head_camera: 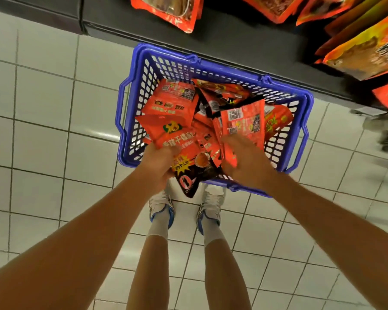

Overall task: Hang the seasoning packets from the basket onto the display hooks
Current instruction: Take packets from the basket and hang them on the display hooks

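A blue plastic basket point(141, 63) stands on the tiled floor against the dark shelf base, holding several red seasoning packets point(173, 101). My left hand point(159, 164) grips a red and black packet point(186, 157) over the basket's near edge. My right hand point(246, 162) is closed on the lower edge of another red packet point(242, 121) standing upright in the basket. Both arms reach down from above. The display hooks themselves are hidden; hanging packets point(173, 10) show along the top.
More orange-red packets point(367, 52) hang at the upper right above the dark shelf base point(233, 41). My feet in white and blue shoes point(161, 209) stand just behind the basket. A blurred metal object point(381, 128) sits on the floor at the right edge.
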Available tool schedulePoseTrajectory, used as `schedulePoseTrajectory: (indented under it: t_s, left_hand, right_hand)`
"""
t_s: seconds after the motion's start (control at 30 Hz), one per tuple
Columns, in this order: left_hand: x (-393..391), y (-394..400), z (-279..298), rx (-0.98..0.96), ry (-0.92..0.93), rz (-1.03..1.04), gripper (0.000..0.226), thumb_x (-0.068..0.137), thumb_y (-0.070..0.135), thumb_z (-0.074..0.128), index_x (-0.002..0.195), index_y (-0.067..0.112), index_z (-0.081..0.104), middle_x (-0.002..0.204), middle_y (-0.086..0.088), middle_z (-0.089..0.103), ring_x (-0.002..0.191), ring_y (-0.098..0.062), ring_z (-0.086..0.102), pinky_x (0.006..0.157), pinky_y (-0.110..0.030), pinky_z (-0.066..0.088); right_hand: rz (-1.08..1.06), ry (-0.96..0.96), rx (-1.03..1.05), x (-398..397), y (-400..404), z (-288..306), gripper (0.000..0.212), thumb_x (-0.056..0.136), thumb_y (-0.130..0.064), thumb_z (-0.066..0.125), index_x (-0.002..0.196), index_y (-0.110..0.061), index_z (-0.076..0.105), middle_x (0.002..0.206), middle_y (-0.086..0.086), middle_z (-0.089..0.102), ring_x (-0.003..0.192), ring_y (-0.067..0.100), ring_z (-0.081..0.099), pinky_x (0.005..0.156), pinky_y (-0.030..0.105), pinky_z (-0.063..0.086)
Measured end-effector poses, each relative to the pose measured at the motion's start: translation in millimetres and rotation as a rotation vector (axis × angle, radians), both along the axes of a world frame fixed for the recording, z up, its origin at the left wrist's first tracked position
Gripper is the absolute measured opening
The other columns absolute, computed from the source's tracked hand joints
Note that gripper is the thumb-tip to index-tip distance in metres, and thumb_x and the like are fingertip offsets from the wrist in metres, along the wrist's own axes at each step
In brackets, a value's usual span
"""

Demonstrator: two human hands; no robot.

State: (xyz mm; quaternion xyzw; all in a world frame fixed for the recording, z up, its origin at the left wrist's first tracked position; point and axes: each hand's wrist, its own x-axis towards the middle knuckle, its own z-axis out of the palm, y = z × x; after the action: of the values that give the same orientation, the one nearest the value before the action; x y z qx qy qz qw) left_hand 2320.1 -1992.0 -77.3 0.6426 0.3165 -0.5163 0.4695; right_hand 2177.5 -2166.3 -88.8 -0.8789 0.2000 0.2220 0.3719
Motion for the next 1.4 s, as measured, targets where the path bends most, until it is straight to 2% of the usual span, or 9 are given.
schedulePoseTrajectory:
  t_s: [0.1, 0.3, 0.4, 0.5, 0.8, 0.97, 1.17, 1.3, 1.4]
  left_hand:
    - [9.2, 14.8, -4.3, -0.04, 0.032, 0.008, 0.042, 0.092, 0.0, 0.063, 0.128, 0.02, 0.059, 0.116, -0.007, 0.073, 0.104, -0.031, 0.071, 0.091, -0.05, 0.057]
    - [1.4, 25.3, -5.2, -0.059, 0.122, 0.047, 0.039, 0.092, 0.002, 0.063, 0.127, 0.018, 0.059, 0.116, -0.009, 0.075, 0.104, -0.032, 0.072, 0.089, -0.047, 0.058]
    - [-5.8, 24.3, -3.9, -0.064, 0.131, 0.057, 0.04, 0.091, 0.002, 0.064, 0.128, 0.017, 0.059, 0.114, -0.01, 0.075, 0.103, -0.032, 0.073, 0.09, -0.048, 0.058]
    - [-10.7, 20.7, -0.4, -0.063, 0.15, 0.077, 0.038, 0.092, 0.006, 0.066, 0.128, 0.017, 0.06, 0.112, -0.009, 0.076, 0.1, -0.032, 0.074, 0.088, -0.048, 0.059]
    - [-16.1, 2.1, 42.8, -0.149, 0.091, 0.096, 0.053, 0.087, 0.044, 0.076, 0.132, 0.022, 0.06, 0.118, -0.008, 0.074, 0.11, -0.033, 0.07, 0.099, -0.061, 0.051]
    - [-20.0, -4.7, 76.4, -0.315, 0.053, 0.156, 0.045, 0.089, 0.007, 0.07, 0.132, 0.013, 0.06, 0.121, -0.014, 0.072, 0.109, -0.036, 0.07, 0.085, -0.05, 0.06]
    - [-0.1, 5.0, 131.3, -0.309, -0.083, 0.096, 0.052, 0.084, -0.011, 0.067, 0.132, 0.008, 0.059, 0.124, -0.018, 0.07, 0.11, -0.039, 0.069, 0.092, -0.056, 0.057]
    - [14.3, 6.5, 195.0, -0.355, -0.142, -0.018, 0.052, 0.082, -0.011, 0.069, 0.13, 0.008, 0.061, 0.12, -0.015, 0.073, 0.108, -0.037, 0.071, 0.088, -0.051, 0.059]
    - [23.0, 3.2, 259.9, -0.44, -0.214, -0.084, 0.047, 0.08, -0.007, 0.072, 0.123, 0.011, 0.066, 0.114, -0.013, 0.075, 0.105, -0.036, 0.072, 0.078, -0.042, 0.061]
  right_hand:
    - [-0.098, 0.09, -0.229, 29.9, -40.5, -40.3, 0.059, 0.089, -0.014, 0.064, 0.145, -0.008, 0.045, 0.15, 0.016, 0.045, 0.13, 0.04, 0.052, 0.097, 0.048, 0.048]
    - [0.177, 0.334, -0.351, 51.5, -70.5, -74.1, 0.087, 0.087, -0.023, 0.069, 0.157, -0.022, 0.019, 0.16, 0.014, 0.022, 0.129, 0.044, 0.052, 0.087, 0.053, 0.052]
    - [0.256, 0.311, -0.439, 46.9, -66.1, -62.0, 0.062, 0.092, -0.028, 0.063, 0.148, -0.028, 0.039, 0.142, 0.017, 0.033, 0.102, 0.045, 0.064, 0.074, 0.047, 0.052]
    - [0.252, 0.3, -0.461, 42.0, -59.3, -36.6, 0.045, 0.094, -0.031, 0.064, 0.138, -0.022, 0.057, 0.143, 0.015, 0.038, 0.105, 0.043, 0.064, 0.083, 0.048, 0.057]
    - [-0.031, -0.44, -0.417, -7.6, 12.6, 94.7, 0.024, 0.084, -0.02, 0.056, 0.094, -0.006, 0.072, 0.104, 0.012, 0.054, 0.068, 0.029, 0.062, 0.044, 0.021, 0.036]
    - [-0.05, -0.478, -0.279, -26.4, 61.3, 122.6, 0.025, 0.084, -0.024, 0.06, 0.097, -0.008, 0.075, 0.1, 0.005, 0.052, 0.06, 0.023, 0.063, 0.035, 0.028, 0.046]
    - [-0.048, -0.402, -0.114, -34.8, 42.9, 169.2, 0.035, 0.084, -0.03, 0.055, 0.11, -0.015, 0.072, 0.113, 0.003, 0.067, 0.086, 0.022, 0.068, 0.055, 0.031, 0.057]
    - [-0.446, -0.255, -0.055, -0.9, 3.8, 224.4, 0.018, 0.093, -0.041, 0.059, 0.108, -0.03, 0.062, 0.11, -0.005, 0.064, 0.094, 0.01, 0.066, 0.071, 0.027, 0.054]
    - [-0.757, -0.224, 0.378, 39.3, -13.2, 281.0, 0.014, 0.091, -0.041, 0.071, 0.101, -0.036, 0.061, 0.107, -0.008, 0.071, 0.098, 0.004, 0.069, 0.084, 0.03, 0.058]
